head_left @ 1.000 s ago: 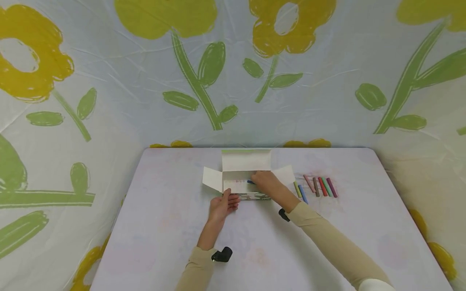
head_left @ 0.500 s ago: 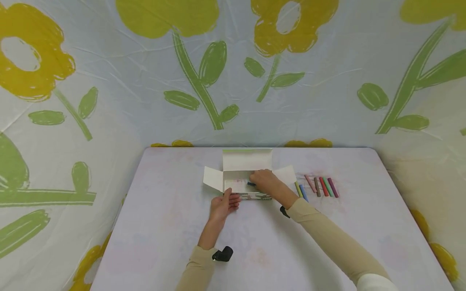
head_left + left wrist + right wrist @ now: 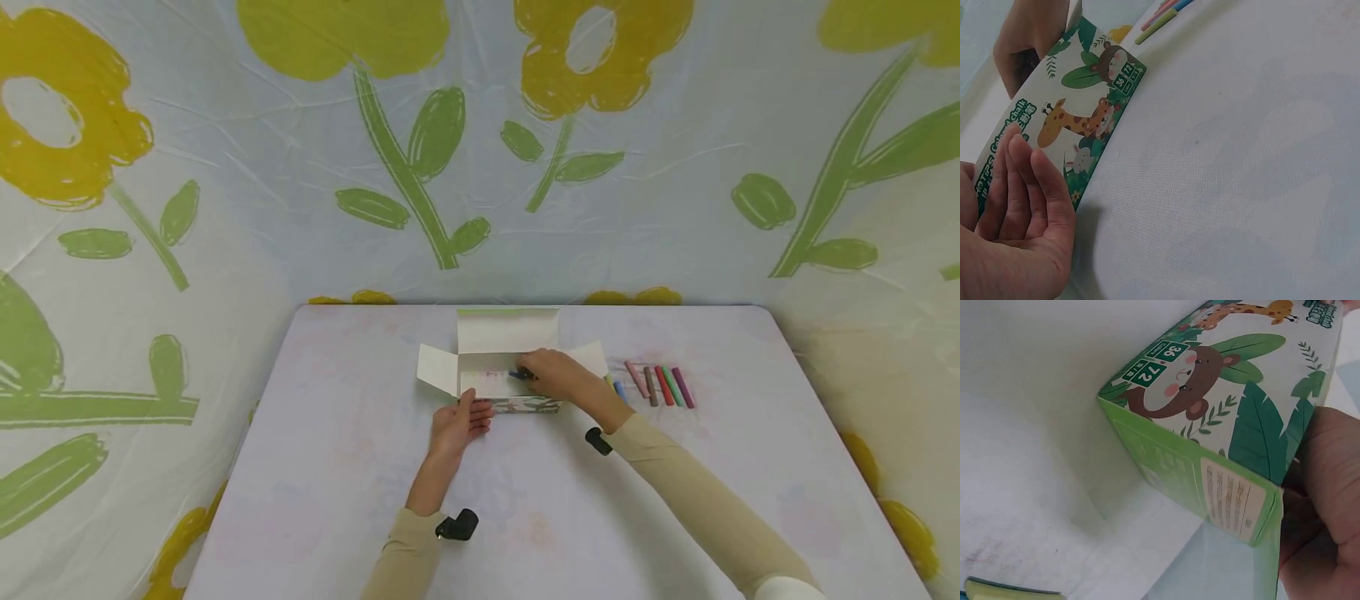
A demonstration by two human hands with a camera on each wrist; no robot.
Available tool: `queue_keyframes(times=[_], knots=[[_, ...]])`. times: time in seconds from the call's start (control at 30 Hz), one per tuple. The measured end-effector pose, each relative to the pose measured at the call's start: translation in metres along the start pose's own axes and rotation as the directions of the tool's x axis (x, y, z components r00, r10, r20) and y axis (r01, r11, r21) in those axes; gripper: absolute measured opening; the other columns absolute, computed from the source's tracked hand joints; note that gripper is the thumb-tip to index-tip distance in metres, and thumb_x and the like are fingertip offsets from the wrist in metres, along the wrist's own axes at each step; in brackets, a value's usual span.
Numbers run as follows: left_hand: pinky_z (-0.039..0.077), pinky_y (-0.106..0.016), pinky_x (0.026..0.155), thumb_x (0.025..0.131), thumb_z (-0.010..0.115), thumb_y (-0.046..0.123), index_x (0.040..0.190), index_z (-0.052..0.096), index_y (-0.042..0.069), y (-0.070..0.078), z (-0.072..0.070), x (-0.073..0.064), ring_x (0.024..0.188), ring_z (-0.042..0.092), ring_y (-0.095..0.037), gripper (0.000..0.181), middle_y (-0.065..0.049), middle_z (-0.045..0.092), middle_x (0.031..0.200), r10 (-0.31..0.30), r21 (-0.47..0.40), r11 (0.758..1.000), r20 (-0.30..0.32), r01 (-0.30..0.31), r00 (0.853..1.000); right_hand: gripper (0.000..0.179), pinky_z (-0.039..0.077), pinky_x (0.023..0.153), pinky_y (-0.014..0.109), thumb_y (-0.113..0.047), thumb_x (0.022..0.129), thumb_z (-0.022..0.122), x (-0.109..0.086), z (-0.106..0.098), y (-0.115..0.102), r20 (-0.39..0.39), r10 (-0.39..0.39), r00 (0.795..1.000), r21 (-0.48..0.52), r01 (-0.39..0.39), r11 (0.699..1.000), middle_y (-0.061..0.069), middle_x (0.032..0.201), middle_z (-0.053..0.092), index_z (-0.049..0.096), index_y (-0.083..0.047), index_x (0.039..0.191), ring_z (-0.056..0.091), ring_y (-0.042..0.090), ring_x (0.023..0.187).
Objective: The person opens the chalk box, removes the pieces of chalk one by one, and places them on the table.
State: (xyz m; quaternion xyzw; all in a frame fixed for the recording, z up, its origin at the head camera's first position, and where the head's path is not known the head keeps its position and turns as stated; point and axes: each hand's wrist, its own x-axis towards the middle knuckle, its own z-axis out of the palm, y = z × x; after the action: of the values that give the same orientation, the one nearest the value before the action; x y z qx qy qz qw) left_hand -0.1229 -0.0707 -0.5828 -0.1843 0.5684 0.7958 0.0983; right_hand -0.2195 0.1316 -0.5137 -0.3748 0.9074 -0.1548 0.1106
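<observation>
A lidless-looking chalk box (image 3: 525, 405), printed with animals and "Colored Chalk", stands with its flaps spread. My left hand (image 3: 452, 427) rests at its front, thumb at the rim. In the left wrist view, the straight fingers (image 3: 1047, 194) lie against the printed face. Curled fingers of my right hand (image 3: 555, 372) hold dark chalk sticks (image 3: 519, 374) at the box's right half; blue and black ends show, and how many is hidden. The right wrist view shows the right hand (image 3: 1329, 512) behind the box's green end, its fingertips hidden.
Right of the box lie several loose chalk sticks, among them a red chalk (image 3: 664, 385), a green chalk (image 3: 677, 386) and a purple chalk (image 3: 684, 387). A blue chalk (image 3: 619, 390) is partly covered by the right forearm. The flowered cloth (image 3: 645, 208) rises behind the table.
My right hand has shifted slightly right and turned, and a black end now shows beside the blue one. The right forearm now covers more of the nearby chalk. My left hand has stayed put.
</observation>
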Motion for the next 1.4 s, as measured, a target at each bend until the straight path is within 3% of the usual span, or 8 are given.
queue_keyframes(times=[0.13, 0.27, 0.43, 0.57, 0.8, 1.03, 1.4], knots=[[0.057, -0.023, 0.066, 0.107, 0.057, 0.035, 0.105, 0.072, -0.015, 0.000, 0.000, -0.001, 0.068, 0.067, -0.010, 0.052, -0.009, 0.075, 0.085, -0.005, 0.008, 1.000, -0.001, 0.005, 1.000, 0.009, 0.051, 0.069, 0.032, 0.001, 0.095, 0.070, -0.007, -0.003, 0.005, -0.061, -0.024, 0.998, 0.171, 0.034, 0.985, 0.002, 0.084, 0.064, 0.064, -0.001, 0.101, 0.058, 0.014, 0.075], [0.058, -0.024, 0.066, 0.106, 0.058, 0.036, 0.103, 0.073, -0.013, 0.000, 0.000, 0.000, 0.069, 0.067, -0.010, 0.051, -0.008, 0.076, 0.085, -0.015, 0.008, 1.000, -0.008, 0.015, 1.000, 0.017, 0.058, 0.075, 0.037, -0.001, 0.097, 0.069, -0.013, -0.010, 0.010, -0.133, -0.013, 0.991, 0.330, 0.057, 0.942, 0.010, 0.093, 0.071, 0.063, 0.004, 0.112, 0.069, 0.022, 0.085], [0.057, -0.024, 0.067, 0.106, 0.059, 0.037, 0.104, 0.073, -0.012, 0.000, 0.000, 0.000, 0.070, 0.067, -0.010, 0.051, -0.008, 0.075, 0.084, -0.028, 0.008, 1.000, -0.015, 0.028, 0.999, 0.024, 0.060, 0.077, 0.042, -0.003, 0.096, 0.072, -0.021, -0.016, 0.015, -0.222, 0.037, 0.974, 0.417, 0.061, 0.907, 0.014, 0.096, 0.074, 0.063, 0.004, 0.117, 0.073, 0.028, 0.088], [0.057, -0.024, 0.067, 0.106, 0.059, 0.036, 0.104, 0.072, -0.012, 0.000, 0.000, -0.002, 0.070, 0.067, -0.010, 0.050, -0.008, 0.075, 0.084, -0.022, 0.003, 1.000, -0.009, 0.022, 1.000, 0.026, 0.060, 0.080, 0.042, -0.006, 0.096, 0.072, -0.029, -0.022, 0.019, -0.259, 0.121, 0.958, 0.488, 0.022, 0.873, 0.014, 0.099, 0.073, 0.064, 0.002, 0.119, 0.072, 0.031, 0.092], [0.057, -0.024, 0.066, 0.107, 0.058, 0.034, 0.103, 0.072, -0.013, 0.001, 0.002, -0.002, 0.069, 0.067, -0.011, 0.050, -0.008, 0.075, 0.083, -0.018, -0.004, 1.000, -0.011, 0.018, 1.000, 0.030, 0.061, 0.081, 0.039, -0.011, 0.099, 0.070, -0.046, -0.040, 0.026, -0.221, 0.248, 0.943, 0.624, -0.059, 0.779, 0.019, 0.106, 0.070, 0.063, 0.003, 0.124, 0.071, 0.033, 0.095], [0.057, -0.024, 0.066, 0.106, 0.058, 0.035, 0.106, 0.072, -0.014, 0.002, 0.001, -0.001, 0.070, 0.067, -0.011, 0.050, -0.010, 0.076, 0.086, -0.030, 0.006, 1.000, -0.016, 0.030, 0.999, 0.040, 0.059, 0.091, 0.038, -0.019, 0.102, 0.068, -0.069, -0.057, 0.038, -0.198, 0.326, 0.924, 0.642, -0.129, 0.756, 0.022, 0.119, 0.068, 0.058, 0.002, 0.134, 0.068, 0.035, 0.108], [0.057, -0.023, 0.067, 0.106, 0.059, 0.035, 0.105, 0.071, -0.013, 0.002, 0.000, 0.000, 0.071, 0.067, -0.011, 0.049, -0.010, 0.076, 0.086, -0.031, 0.005, 1.000, -0.008, 0.031, 0.999, 0.047, 0.058, 0.091, 0.032, -0.025, 0.103, 0.065, -0.104, -0.068, 0.055, -0.187, 0.410, 0.892, 0.725, -0.156, 0.671, 0.023, 0.125, 0.065, 0.053, 0.001, 0.141, 0.071, 0.021, 0.105]])
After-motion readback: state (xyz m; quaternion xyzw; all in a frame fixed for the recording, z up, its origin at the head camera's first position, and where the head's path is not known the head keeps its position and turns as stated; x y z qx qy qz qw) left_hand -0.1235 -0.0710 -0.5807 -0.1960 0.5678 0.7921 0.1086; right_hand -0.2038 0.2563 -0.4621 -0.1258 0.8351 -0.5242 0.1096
